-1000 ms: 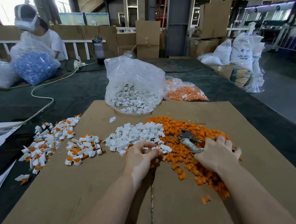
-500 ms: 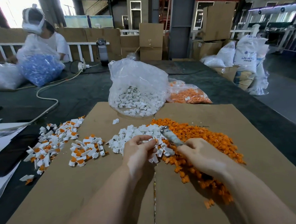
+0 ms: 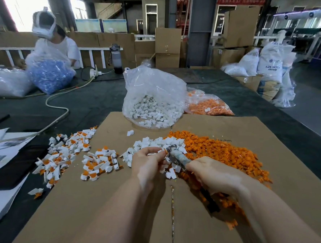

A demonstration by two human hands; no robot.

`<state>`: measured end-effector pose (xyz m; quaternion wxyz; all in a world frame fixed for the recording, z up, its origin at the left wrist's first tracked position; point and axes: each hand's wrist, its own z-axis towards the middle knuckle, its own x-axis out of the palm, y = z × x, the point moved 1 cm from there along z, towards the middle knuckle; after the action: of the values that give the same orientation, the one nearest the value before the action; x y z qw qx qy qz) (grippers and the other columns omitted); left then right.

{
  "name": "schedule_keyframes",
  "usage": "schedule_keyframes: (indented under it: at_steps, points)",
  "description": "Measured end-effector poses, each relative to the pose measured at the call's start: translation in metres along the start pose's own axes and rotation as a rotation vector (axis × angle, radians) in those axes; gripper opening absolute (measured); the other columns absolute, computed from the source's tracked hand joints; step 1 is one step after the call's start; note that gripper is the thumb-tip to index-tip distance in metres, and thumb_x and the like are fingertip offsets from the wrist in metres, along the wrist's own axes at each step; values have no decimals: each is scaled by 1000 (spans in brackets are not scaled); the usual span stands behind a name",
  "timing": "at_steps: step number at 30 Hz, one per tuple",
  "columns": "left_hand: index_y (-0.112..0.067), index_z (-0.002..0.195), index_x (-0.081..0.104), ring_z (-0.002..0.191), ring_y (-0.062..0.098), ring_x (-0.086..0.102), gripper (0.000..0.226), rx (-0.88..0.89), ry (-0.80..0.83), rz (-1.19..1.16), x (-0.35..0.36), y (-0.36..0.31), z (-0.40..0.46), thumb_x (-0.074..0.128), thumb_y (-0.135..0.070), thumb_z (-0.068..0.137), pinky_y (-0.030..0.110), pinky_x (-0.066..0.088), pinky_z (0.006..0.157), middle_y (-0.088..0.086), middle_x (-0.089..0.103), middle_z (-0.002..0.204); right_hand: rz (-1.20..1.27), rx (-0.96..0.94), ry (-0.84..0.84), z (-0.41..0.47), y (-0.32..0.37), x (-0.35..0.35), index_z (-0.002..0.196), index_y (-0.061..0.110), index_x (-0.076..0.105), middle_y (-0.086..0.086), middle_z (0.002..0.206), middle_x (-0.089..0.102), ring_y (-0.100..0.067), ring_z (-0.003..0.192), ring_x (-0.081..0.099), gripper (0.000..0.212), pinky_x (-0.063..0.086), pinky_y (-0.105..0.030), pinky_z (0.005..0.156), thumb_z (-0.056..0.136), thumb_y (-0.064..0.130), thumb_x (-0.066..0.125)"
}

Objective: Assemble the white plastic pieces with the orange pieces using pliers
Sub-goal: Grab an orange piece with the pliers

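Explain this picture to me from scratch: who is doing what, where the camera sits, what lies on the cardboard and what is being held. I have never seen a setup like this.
There is no machine here. A person works with bare hands, and the camera is worn on their head, looking forward and down, so both forearms reach in from the bottom edge.

The left hand pinches a small white piece at its fingertips. The right hand grips pliers, whose tip points at that piece.

On the cardboard lie a white pile, an orange pile, and to the left joined pieces, white with orange.

Behind stand a bag of white pieces and a bag of orange pieces. Another person sits far left.
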<state>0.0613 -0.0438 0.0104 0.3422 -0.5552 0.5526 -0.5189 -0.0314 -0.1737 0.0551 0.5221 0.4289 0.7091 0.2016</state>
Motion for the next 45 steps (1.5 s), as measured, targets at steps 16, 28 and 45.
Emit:
schedule_keyframes:
  at_steps: [16, 28, 45]
  points:
    - [-3, 80, 60, 42, 7, 58, 10, -19, -62, -29, 5, -1, 0, 61, 6, 83, 16, 48, 43, 9, 61, 58, -173, -161, -145, -4, 1, 11, 76, 18, 41, -1, 74, 44, -16, 63, 42, 32, 34, -28, 58, 97, 42, 40]
    - [-2, 100, 63, 51, 9, 57, 15, 26, 36, 51, -1, 14, -20, 59, 3, 87, 16, 49, 49, 9, 62, 71, -313, -95, -571, 5, -37, 4, 90, 18, 48, 4, 88, 51, -8, 77, 48, 37, 34, -22, 59, 89, 54, 48]
    - [-19, 101, 67, 60, -4, 53, 20, 302, 152, 372, -9, 37, -19, 55, -6, 91, 5, 40, 62, -7, 57, 66, -616, -485, -1043, 8, -46, 41, 86, 10, 69, -6, 84, 64, -27, 77, 61, 21, 48, -38, 69, 69, 12, 81]
